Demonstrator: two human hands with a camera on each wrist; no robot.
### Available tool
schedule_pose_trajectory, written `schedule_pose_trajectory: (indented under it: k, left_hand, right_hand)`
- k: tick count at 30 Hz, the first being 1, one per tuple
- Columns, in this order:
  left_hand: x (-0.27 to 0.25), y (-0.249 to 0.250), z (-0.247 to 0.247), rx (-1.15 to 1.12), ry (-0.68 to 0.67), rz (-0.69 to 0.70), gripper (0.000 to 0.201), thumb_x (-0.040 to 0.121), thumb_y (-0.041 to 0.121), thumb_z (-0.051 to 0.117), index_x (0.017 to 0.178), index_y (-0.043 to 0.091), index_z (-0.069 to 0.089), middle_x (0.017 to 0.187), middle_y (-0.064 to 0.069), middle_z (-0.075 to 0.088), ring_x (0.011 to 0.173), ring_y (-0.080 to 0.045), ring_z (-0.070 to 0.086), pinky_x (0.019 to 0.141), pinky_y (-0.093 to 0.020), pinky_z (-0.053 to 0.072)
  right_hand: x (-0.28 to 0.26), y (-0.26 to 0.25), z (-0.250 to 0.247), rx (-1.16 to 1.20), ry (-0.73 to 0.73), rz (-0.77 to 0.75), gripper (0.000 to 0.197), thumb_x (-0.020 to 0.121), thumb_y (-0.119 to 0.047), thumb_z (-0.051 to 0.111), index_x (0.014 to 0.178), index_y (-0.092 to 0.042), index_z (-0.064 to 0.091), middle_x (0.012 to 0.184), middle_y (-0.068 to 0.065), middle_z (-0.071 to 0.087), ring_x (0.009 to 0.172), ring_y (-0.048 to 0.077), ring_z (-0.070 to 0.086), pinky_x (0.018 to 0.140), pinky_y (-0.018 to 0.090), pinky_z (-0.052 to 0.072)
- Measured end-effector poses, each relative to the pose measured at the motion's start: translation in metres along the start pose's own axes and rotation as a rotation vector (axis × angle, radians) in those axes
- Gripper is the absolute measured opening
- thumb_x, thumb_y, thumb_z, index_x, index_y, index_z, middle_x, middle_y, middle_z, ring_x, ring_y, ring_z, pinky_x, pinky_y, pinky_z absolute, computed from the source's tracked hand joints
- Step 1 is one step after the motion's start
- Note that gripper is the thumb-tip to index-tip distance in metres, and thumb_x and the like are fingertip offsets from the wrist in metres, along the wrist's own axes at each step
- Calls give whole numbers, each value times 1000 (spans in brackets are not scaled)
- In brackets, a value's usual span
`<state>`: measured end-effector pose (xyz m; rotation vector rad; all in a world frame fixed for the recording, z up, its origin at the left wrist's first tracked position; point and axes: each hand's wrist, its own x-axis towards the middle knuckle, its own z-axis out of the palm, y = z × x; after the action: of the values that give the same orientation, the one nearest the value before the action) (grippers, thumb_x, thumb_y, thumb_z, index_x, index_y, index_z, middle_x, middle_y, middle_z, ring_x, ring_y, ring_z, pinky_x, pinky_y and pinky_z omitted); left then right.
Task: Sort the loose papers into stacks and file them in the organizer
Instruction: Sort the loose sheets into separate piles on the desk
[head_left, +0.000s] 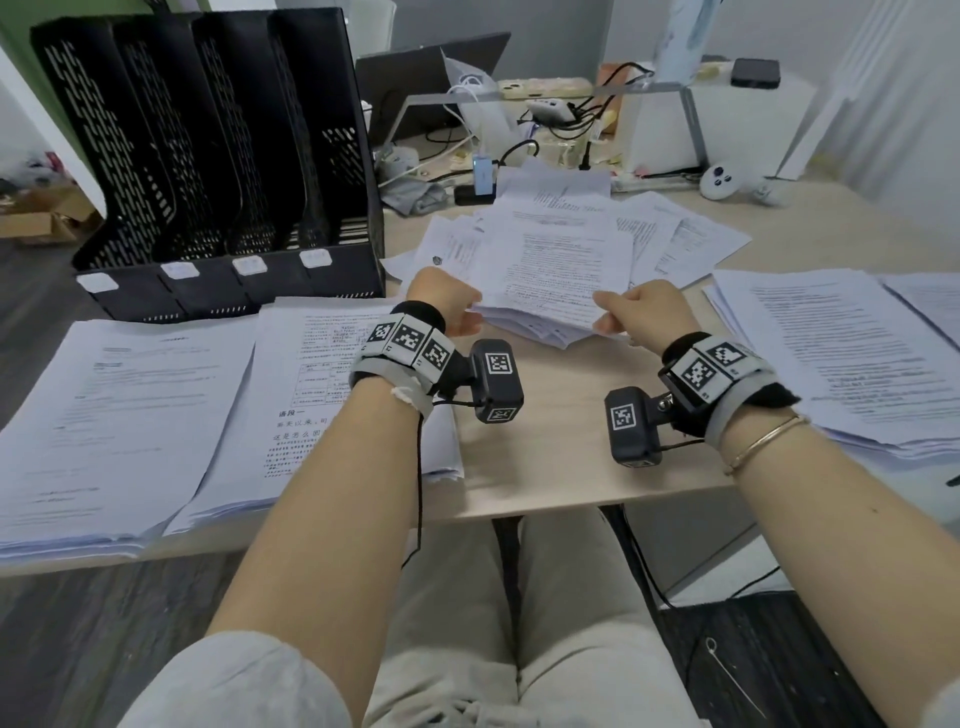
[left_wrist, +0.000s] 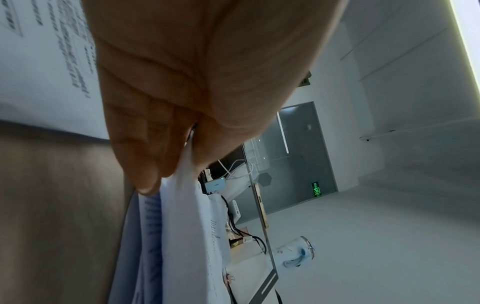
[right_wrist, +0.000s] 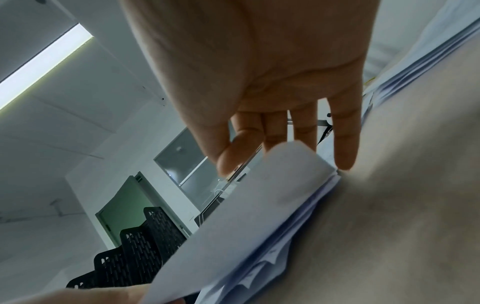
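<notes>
Both your hands grip one printed white sheet (head_left: 550, 265) by its near edge, above the loose paper pile (head_left: 623, 228).
Your left hand (head_left: 447, 304) pinches it, and your right hand (head_left: 641, 312) nips it between thumb and fingers (right_wrist: 346, 144). Sorted stacks (head_left: 119, 415) flank you on the pale wooden table (head_left: 550, 452); the black mesh organizer (head_left: 208, 156) stands far left, its labels unreadable.

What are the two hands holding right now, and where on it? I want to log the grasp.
Both hold the top sheets of the loose pile: the left hand pinches their near-left edge, the right hand grips their near-right corner, thumb on top.
</notes>
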<state>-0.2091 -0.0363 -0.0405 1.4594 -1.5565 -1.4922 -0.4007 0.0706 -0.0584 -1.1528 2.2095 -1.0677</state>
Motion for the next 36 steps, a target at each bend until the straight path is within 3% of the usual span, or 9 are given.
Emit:
schedule_pose_trajectory:
  k: [6,9,12,17,22,26,30,33,36]
  left_hand:
    - [-12,-6,-12,112,212,247,40,86,-12,37,104,4,69,124,-11,57,86,-28,65,69,-28,59]
    - [-19,-9,-29,6,334,353,45,85,-11,36,109,7,69,111,-7,60,86,-25,66,77,-30,58]
    - [-25,-10,-49,-136,409,374,46,84,-12,35,112,7,66,105,-4,58,84,-26,67,68,-22,57]
    - [-44,-19,-77,-227,459,399,45,86,-13,35,119,4,61,109,0,54,62,-1,65,66,-18,56]
    - [-55,-37,-101,-182,533,396,43,83,-9,39,111,10,67,102,9,56,83,-6,60,81,-25,55]
    - [-65,-48,-122,-67,554,412,31,85,-2,50,97,16,71,100,5,66,87,-1,57,70,1,42]
    - [-73,-59,-143,-49,513,383,40,77,-8,46,99,16,70,94,5,63,56,5,52,52,-8,42]
    - [-77,-65,-160,-68,515,332,39,78,-4,46,99,19,68,104,2,61,68,-4,56,62,-16,49]
    - [-80,-68,-176,-77,547,308,37,83,-2,43,103,18,66,105,9,58,82,-1,56,74,-19,49]
  right_hand:
    - [-4,-11,12,13,26,-41,14,89,-20,59,92,-11,70,100,8,66,95,17,58,83,27,43]
    - [-5,-21,23,55,21,-43,39,86,-16,62,125,-13,57,124,9,57,115,21,53,98,27,40]
    - [-8,-36,37,195,24,-37,55,85,-19,62,138,-14,44,114,10,61,100,23,62,94,40,50]
    - [-19,-70,60,434,-19,-84,37,87,2,57,123,-6,55,105,10,58,70,14,63,58,21,56]
    - [-26,-94,81,454,-29,-151,32,82,9,54,107,-6,67,101,10,64,76,12,62,62,18,55]
    - [-26,-109,100,447,-50,-166,44,81,14,41,93,-16,71,105,5,64,81,18,67,69,36,60]
    - [-26,-128,117,423,-43,-223,51,79,11,40,82,-29,71,107,2,68,94,21,65,82,38,57]
    - [-28,-140,128,424,-79,-269,52,77,12,40,80,-30,71,113,8,67,91,21,63,71,28,55]
    - [-32,-150,137,402,-110,-306,53,76,13,40,82,-30,70,110,7,68,83,29,66,72,39,55]
